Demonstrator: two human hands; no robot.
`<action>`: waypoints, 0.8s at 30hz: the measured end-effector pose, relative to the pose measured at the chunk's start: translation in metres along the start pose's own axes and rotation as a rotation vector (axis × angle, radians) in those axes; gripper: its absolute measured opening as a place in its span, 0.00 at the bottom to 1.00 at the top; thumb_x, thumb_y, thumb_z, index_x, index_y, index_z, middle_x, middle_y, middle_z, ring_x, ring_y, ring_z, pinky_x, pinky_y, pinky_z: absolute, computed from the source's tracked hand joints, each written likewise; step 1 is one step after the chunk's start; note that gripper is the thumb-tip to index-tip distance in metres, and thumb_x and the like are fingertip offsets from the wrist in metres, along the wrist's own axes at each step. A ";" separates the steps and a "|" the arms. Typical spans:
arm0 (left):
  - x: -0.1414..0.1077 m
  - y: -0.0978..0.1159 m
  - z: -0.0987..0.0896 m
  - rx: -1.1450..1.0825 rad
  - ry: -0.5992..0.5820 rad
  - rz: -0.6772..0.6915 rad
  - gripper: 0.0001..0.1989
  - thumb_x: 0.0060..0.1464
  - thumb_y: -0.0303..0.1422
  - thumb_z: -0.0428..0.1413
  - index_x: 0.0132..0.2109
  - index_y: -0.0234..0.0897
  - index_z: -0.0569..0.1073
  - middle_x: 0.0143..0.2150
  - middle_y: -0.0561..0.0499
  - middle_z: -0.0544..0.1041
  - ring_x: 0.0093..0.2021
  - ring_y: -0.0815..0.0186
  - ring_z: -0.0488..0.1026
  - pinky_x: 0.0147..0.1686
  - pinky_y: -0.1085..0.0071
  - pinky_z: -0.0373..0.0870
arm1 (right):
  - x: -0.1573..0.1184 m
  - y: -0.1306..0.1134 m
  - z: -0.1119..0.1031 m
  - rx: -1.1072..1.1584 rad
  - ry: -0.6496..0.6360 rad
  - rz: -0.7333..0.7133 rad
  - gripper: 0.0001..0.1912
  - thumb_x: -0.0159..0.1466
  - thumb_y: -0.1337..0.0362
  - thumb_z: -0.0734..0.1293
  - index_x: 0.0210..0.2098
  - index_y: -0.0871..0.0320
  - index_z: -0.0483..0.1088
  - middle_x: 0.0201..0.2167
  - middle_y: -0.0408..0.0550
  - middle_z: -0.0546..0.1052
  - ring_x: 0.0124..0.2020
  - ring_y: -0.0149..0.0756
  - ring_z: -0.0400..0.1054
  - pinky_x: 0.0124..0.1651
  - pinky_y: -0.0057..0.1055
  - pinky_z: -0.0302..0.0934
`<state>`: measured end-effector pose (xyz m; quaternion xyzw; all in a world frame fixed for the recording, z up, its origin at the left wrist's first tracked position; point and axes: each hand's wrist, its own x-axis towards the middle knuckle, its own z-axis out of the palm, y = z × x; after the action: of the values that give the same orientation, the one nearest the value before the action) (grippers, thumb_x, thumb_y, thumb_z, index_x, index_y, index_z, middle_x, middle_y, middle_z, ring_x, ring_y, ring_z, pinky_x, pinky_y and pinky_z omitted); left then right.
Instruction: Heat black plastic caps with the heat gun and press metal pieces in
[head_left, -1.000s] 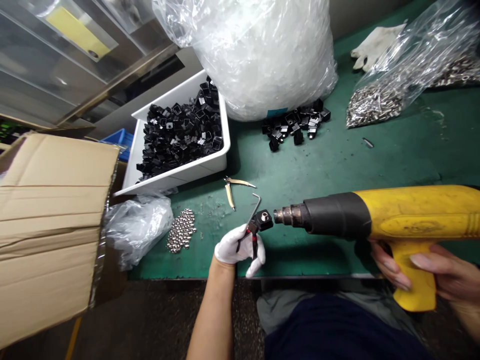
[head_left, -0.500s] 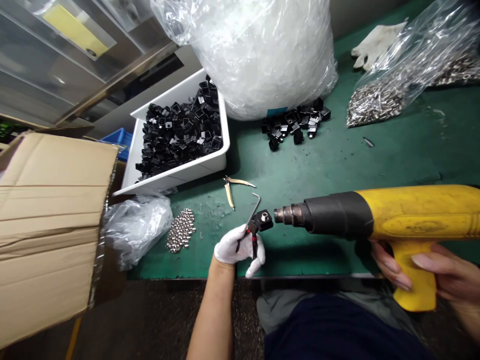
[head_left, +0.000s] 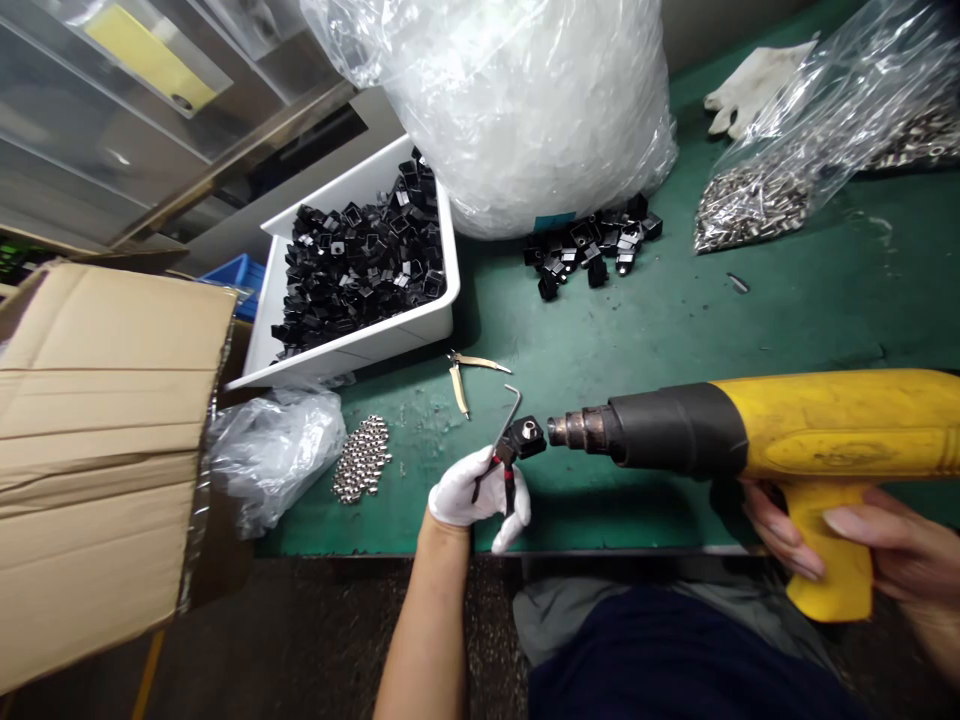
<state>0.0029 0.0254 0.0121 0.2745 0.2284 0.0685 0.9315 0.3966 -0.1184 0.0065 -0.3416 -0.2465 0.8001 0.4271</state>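
My left hand, in a white glove, is closed around pliers with black and red handles. A hex key sticks up from the same hand. At the jaws of the pliers sits a black plastic part with a round metal piece in its top. My bare right hand grips the handle of a yellow heat gun. Its stepped metal nozzle points left at the black part, with a small gap between them.
A white bin of black parts stands behind, beside a large plastic bag. Loose black parts, cream-handled cutters, a metal fittings pile and a fittings bag lie on the green table. A cardboard box is left.
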 end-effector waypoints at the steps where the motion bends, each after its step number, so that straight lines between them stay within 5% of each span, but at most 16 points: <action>1: 0.000 0.000 0.000 -0.004 0.001 -0.002 0.40 0.57 0.60 0.45 0.29 0.21 0.79 0.18 0.35 0.74 0.15 0.56 0.71 0.16 0.66 0.65 | 0.000 0.000 0.000 -0.003 -0.006 0.002 0.18 0.64 0.52 0.63 0.43 0.58 0.73 0.32 0.52 0.71 0.27 0.37 0.64 0.31 0.36 0.60; 24: 0.000 0.000 -0.001 0.025 0.011 -0.040 0.40 0.55 0.61 0.45 0.27 0.24 0.78 0.18 0.36 0.74 0.15 0.56 0.71 0.16 0.66 0.65 | 0.001 -0.002 0.000 -0.002 -0.023 -0.001 0.18 0.63 0.51 0.64 0.45 0.56 0.73 0.32 0.51 0.71 0.26 0.36 0.64 0.30 0.34 0.61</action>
<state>0.0020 0.0259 0.0115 0.2810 0.2399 0.0485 0.9280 0.3974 -0.1170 0.0072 -0.3328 -0.2524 0.8035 0.4242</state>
